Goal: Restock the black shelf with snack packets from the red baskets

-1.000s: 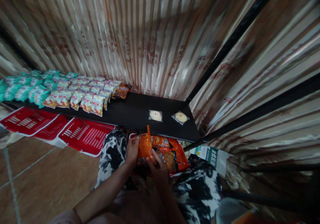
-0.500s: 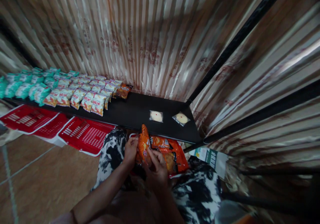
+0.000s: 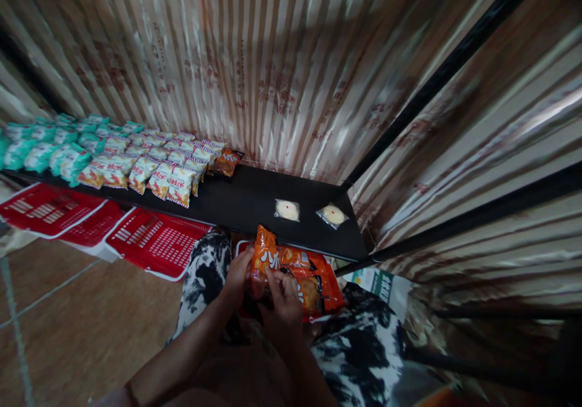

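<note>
An orange snack bag (image 3: 264, 250) is held upright between my two hands, above a red basket (image 3: 311, 320) that sits between my knees. My left hand (image 3: 239, 275) grips the bag's left side. On its lower right, the fingers of my right hand (image 3: 282, 295) pinch the bag. More orange snack bags (image 3: 310, 293) lie in the basket, just right of my right hand. Its contents under my hands are hidden. In front of the basket runs a black shelf (image 3: 248, 195).
On the shelf's left stand rows of teal packets (image 3: 68, 161) and white packets (image 3: 157, 170), ending at an orange bag (image 3: 228, 162). Two clear-wrapped pale rounds (image 3: 287, 210) lie to the right. Red baskets (image 3: 157, 243) stand under the shelf. Black poles (image 3: 436, 91) cross the right side.
The snack bag has turned in my hands, so its front with white lettering now faces me. Both hands stay in about the same place.
</note>
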{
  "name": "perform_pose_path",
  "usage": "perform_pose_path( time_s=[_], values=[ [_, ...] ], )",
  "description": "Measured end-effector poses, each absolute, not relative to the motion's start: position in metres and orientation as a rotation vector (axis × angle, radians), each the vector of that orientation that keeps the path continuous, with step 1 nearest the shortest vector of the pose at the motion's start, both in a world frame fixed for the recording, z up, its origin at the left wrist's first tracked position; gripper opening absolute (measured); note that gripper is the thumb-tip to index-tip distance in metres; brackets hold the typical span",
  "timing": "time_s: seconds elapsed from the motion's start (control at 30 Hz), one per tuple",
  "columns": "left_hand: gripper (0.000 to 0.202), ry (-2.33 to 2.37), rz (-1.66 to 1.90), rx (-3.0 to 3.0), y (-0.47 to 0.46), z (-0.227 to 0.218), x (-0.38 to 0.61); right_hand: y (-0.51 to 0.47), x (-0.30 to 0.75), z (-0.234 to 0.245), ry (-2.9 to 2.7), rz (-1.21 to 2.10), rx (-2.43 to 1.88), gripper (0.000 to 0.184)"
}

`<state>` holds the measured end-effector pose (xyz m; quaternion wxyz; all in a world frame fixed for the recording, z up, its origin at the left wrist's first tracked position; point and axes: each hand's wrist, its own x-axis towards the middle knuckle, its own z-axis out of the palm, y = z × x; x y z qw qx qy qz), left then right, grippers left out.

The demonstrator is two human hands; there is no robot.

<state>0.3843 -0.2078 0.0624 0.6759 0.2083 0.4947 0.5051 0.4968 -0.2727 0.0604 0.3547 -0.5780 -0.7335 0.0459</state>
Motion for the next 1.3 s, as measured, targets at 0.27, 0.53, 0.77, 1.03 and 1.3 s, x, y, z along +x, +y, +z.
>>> perform_pose_path(
  time_s=[0.27, 0.53, 0.77, 1.03, 1.3],
  values=[
    [0.045, 0.867, 0.949, 0.529, -0.209, 0.069, 0.381, -0.269, 0.490, 0.058, -1.959, 0.127, -1.544, 0.059],
    [0.044, 0.916, 1.004, 0.475, -0.201, 0.069, 0.364, -0.261, 0.481, 0.066, -2.037, 0.317, -1.404, 0.053],
    [0.048, 0.861, 0.998, 0.414, -0.190, 0.070, 0.353, -0.235, 0.484, 0.074, -1.515, 0.449, -1.620, 0.036],
    [0.044, 0.817, 1.035, 0.386, -0.184, 0.048, 0.350, -0.224, 0.481, 0.060, -0.948, 1.290, -1.546, 0.051],
    [0.053, 0.840, 0.921, 0.450, -0.171, 0.041, 0.340, -0.217, 0.466, 0.080, -0.697, 1.475, -1.508, 0.052]
  ],
)
